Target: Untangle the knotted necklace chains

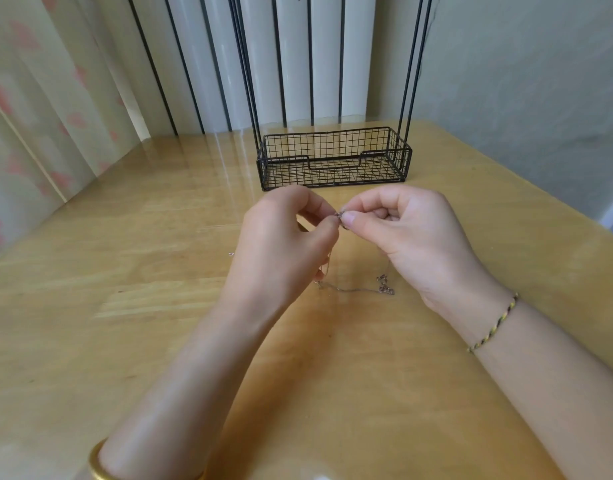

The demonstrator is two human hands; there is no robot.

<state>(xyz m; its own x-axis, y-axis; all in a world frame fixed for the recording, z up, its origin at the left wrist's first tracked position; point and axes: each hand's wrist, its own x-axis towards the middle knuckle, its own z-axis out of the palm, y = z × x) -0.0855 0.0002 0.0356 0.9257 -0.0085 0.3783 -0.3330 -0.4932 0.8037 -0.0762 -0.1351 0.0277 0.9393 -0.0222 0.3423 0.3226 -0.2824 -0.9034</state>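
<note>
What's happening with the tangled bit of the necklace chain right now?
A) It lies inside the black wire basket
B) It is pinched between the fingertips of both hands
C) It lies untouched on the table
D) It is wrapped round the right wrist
B: the left hand and right hand pinch the knot between their fingertips, while the rest of the chain trails onto the table.

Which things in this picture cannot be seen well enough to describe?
Head view only.
1. The knot: tiny, mostly covered by the pinching left hand and right hand.
2. The loose chains: thin, blurred, partly behind the left hand; their number is unclear.
3. The wire basket: its tall rods are cut off by the top edge.
4. The bangle: cut off by the bottom edge.
</note>
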